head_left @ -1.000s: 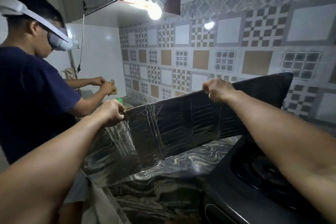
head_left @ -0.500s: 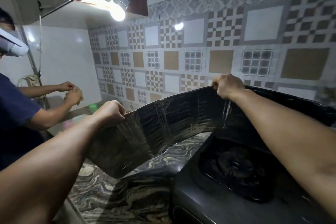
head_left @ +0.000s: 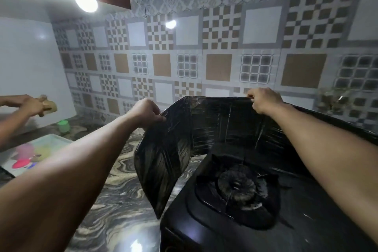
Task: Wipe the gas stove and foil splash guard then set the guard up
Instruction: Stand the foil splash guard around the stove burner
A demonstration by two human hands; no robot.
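Two hands hold the top edge of the dark, creased, folding foil splash guard (head_left: 204, 127), which fills the middle of the frame. The left hand (head_left: 146, 111) pinches the top of the guard's left wing; the right hand (head_left: 263, 101) curls over the top edge of the back panel, so each grip is clamped on the foil. Held by the top like this, the thin sheet probably stays upright while its folds are bent into a screen around the black gas stove (head_left: 255, 210) at lower right. The back panel stands between the stove and the patterned tiled wall (head_left: 221, 51); the left wing angles forward over the swirled marble worktop (head_left: 114, 206), its lower corner just beside the stove's front left corner. Whether the bottom edge rests on the worktop cannot be told. The wiping appears done, judging by the setting-up in hand.

At far left, a pale rectangular tray (head_left: 41, 145) holds blurred pink and yellow shapes, and another person's hands (head_left: 32, 104) hold something tan.
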